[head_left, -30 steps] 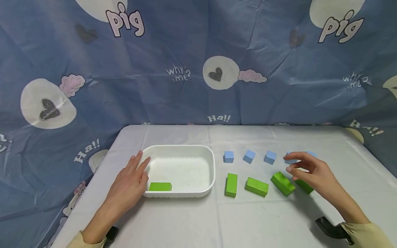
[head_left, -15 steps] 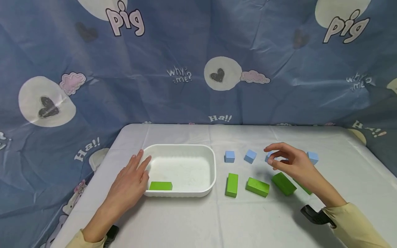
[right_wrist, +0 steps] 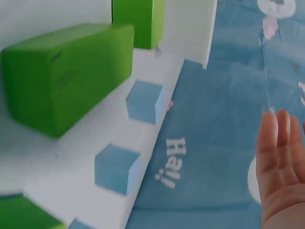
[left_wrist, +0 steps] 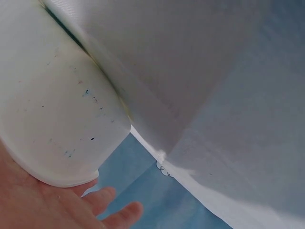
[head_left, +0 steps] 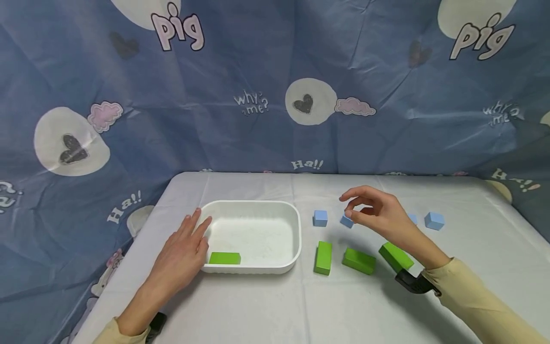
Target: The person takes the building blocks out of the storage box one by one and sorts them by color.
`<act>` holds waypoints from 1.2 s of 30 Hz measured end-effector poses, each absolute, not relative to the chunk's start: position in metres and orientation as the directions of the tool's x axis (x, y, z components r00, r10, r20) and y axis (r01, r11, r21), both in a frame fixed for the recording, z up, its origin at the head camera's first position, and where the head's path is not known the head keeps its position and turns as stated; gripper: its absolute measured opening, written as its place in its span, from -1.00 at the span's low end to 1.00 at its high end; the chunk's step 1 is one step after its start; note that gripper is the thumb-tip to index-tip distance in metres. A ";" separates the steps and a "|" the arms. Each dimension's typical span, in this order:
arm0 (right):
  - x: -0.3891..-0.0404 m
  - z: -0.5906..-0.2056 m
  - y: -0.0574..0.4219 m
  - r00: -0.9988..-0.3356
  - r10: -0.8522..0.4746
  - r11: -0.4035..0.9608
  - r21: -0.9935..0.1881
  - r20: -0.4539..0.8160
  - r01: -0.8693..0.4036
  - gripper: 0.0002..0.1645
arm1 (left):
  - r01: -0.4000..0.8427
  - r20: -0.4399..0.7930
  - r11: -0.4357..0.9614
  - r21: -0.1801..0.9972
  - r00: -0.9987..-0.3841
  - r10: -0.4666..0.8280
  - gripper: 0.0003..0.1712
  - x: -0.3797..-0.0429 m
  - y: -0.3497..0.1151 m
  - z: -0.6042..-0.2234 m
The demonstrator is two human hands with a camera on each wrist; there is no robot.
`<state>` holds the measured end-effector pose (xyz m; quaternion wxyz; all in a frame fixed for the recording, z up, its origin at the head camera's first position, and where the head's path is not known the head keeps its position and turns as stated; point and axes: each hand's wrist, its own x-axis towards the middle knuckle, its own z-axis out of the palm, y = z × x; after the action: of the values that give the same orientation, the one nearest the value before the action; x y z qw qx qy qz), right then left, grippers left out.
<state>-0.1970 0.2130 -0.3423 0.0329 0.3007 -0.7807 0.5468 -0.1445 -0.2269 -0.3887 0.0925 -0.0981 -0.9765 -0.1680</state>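
My left hand (head_left: 178,258) rests against the left end of a white tray (head_left: 296,234), fingers extended along its rim. In the left wrist view, that hand (left_wrist: 47,205) lies against the tray's outer wall (left_wrist: 57,109). One green block (head_left: 225,258) lies inside the tray at the front left. Above the row of blue cubes hovers my right hand (head_left: 382,215), thumb and index finger apart with nothing between them. Its thumb tip overlaps a blue cube (head_left: 346,221) in the head view. The right wrist view shows relaxed fingers (right_wrist: 269,152) off to the side of the cubes (right_wrist: 117,168).
Right of the tray stands another blue cube (head_left: 320,218); one more cube (head_left: 434,220) sits at the far right. Nearer the front lie green blocks, one upright in view (head_left: 323,258), one slanted (head_left: 359,261) and one beside my right sleeve (head_left: 396,257). A patterned blue cloth (head_left: 258,134) hangs behind the table.
My right hand has moved left over the blue cubes, from the right part of the row to near the second cube from the tray. My left hand has stayed on the tray.
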 end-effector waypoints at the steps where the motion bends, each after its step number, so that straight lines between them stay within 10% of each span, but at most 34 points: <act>1: -0.198 -0.342 0.210 -0.815 -0.442 0.216 -0.837 0.375 -0.503 -0.63 | 0.222 0.213 0.924 0.311 -0.964 0.159 -0.44 -0.144 -0.226 -0.389; 36: -0.220 -0.317 0.073 -0.687 -0.653 0.150 -0.835 0.318 -0.529 -0.65 | 0.243 0.222 0.921 0.304 -0.958 0.180 -0.44 -0.163 -0.232 -0.395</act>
<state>-0.2204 0.0728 -0.3169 -0.0593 0.3910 -0.7559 0.5218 -0.1628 -0.2319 -0.3947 0.0954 -0.1084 -0.9754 -0.1666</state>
